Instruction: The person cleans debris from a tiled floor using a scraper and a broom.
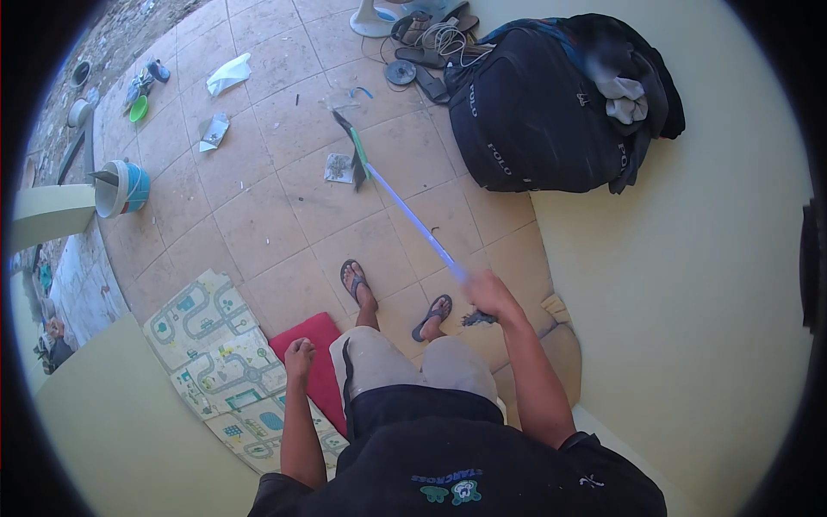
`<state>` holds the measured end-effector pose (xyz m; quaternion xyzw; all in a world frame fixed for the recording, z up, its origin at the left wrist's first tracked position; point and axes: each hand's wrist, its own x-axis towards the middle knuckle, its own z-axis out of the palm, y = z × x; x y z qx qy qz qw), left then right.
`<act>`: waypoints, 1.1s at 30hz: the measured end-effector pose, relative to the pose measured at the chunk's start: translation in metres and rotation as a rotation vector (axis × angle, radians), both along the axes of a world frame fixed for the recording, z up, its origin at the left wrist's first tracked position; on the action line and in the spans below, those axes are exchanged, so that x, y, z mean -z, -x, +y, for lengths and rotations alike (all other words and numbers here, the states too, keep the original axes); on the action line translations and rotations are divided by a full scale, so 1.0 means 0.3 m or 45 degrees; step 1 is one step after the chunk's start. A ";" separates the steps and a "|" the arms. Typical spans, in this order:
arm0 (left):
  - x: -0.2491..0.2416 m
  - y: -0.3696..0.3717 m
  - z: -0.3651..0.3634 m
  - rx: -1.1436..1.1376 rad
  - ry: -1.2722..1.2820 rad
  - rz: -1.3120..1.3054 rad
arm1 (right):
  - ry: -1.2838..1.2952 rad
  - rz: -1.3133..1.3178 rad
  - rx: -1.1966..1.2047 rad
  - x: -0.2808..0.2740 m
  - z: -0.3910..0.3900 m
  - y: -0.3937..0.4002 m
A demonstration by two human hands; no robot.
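My right hand [489,295] is wrapped round the upper end of a broom's purple handle [413,220]. The handle slants away to the upper left. At its far end the broom head [358,153], dark with a green strip, touches the tiled floor [284,207]. Beside the head lies a square scrap [339,168], with a clear plastic piece [338,101] and a blue strip [363,91] a little farther off. My left hand [300,353] hangs above a red cushion [310,345], its fingers curled in with nothing visible in them.
A bulky black bag [534,112] leans by the right wall, near sandals [419,57] and coiled cable [452,41]. At left are a bucket [129,187], a green bowl [139,109] and paper scraps [229,74]. A patterned mat [224,362] lies at lower left.
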<state>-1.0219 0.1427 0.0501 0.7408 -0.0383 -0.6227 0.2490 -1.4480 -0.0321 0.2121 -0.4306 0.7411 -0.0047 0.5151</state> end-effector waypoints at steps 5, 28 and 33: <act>-0.022 0.023 -0.028 -0.043 -0.016 -0.029 | -0.245 0.177 0.281 -0.329 0.297 0.177; -0.106 -0.069 0.255 -0.549 -0.108 -0.125 | -0.464 -0.855 0.558 0.294 -0.732 -0.879; -0.090 -0.116 0.241 -0.640 -0.054 -0.125 | -0.320 -0.679 0.370 0.061 -0.629 -0.730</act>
